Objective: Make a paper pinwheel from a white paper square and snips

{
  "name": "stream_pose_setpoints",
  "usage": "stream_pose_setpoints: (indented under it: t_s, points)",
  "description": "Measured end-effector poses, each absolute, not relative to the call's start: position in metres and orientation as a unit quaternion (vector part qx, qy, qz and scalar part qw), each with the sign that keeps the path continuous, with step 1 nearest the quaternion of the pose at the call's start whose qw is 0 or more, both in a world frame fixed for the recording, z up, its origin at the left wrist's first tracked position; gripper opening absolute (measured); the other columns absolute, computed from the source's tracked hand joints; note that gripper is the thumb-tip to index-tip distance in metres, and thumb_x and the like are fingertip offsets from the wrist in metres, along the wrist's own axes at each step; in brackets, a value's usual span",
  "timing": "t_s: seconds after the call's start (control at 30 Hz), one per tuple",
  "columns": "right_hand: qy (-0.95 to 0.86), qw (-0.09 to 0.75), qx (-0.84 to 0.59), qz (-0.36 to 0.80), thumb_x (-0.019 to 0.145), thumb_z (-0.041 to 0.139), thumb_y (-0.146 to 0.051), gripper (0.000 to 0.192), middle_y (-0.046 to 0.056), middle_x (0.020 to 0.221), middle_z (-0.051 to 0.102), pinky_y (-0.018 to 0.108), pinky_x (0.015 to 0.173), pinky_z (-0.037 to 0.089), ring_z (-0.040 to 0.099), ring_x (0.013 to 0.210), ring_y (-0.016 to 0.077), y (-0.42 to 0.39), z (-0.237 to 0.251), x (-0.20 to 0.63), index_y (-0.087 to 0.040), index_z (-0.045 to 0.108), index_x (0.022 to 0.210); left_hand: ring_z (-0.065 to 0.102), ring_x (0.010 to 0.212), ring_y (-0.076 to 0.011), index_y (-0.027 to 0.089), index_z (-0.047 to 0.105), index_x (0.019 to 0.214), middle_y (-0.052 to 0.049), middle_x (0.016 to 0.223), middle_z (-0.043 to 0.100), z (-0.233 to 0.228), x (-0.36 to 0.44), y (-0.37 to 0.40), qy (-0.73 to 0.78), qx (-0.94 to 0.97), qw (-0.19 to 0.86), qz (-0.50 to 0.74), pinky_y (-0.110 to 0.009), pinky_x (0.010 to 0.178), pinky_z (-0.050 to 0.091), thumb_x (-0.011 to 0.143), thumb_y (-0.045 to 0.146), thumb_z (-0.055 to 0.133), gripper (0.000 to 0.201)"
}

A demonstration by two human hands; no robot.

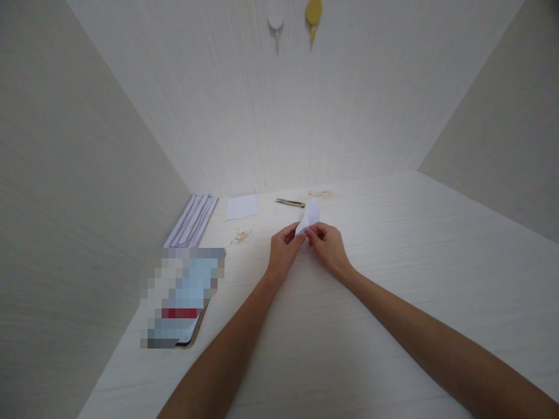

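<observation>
Left hand [285,247] closed, thumb and fingertips pinching the lower left edge of a small folded piece of white paper [309,216]. Right hand [327,244] closed too, pinching the same paper at its lower right edge, just beside the left hand's fingertips. Paper held a little above the white tabletop [393,279], near the middle and towards the back wall, its pointed end tilted up and away from the hands. Both forearms bare, reaching in from the bottom edge.

Just behind the paper, flat on the tabletop: a small pair of snips [289,202] with metal blades and a yellowish handle. Left of that, a flat square sheet of white paper [242,206], apart from the snips. Further left, against the side wall, a stack of white sheets [192,221]. Near the stack, a small scatter of toothpicks [241,235]; another thin scatter [323,194] by the back wall, right of the snips. Nearer, on the left, a blurred-out flat object [181,297] with a red strip. High on the back wall, two hooks, one white [276,16] and one yellow [313,14], side by side.
</observation>
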State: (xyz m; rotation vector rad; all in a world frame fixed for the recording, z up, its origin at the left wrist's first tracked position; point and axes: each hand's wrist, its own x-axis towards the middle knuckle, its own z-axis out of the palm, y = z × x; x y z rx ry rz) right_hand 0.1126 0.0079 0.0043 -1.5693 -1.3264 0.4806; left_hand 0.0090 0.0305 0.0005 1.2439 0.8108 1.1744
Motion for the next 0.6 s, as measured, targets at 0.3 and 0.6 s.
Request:
stream_pose_setpoints:
  t_s: [0.3, 0.6]
  points:
    - [-0.541, 0.499, -0.648, 0.196, 0.068, 0.048, -0.023, 0.021, -0.002, 0.045, 0.049, 0.024, 0.048, 0.032, 0.044, 0.046, 0.0113, 0.0077, 0.0040, 0.1127, -0.018, 0.045, 0.048, 0.059, 0.088, -0.0176, 0.014, 0.065, 0.087, -0.006, 0.093, 0.067, -0.0009, 0.0077, 0.0318, 0.339, 0.545, 0.579, 0.502, -0.032, 0.086, 0.040, 0.062, 0.018, 0.061, 0.026]
    - [-0.538, 0.495, -0.654, 0.194, 0.068, 0.049, -0.023, 0.020, -0.001, 0.047, 0.049, 0.024, 0.050, 0.032, 0.044, 0.047, 0.0117, 0.0087, 0.0026, 0.1125, -0.017, 0.046, 0.049, 0.059, 0.084, -0.0156, 0.014, 0.064, 0.086, -0.004, 0.090, 0.067, -0.0021, 0.0080, 0.0324, 0.342, 0.547, 0.584, 0.492, -0.030, 0.083, 0.041, 0.062, 0.017, 0.059, 0.024]
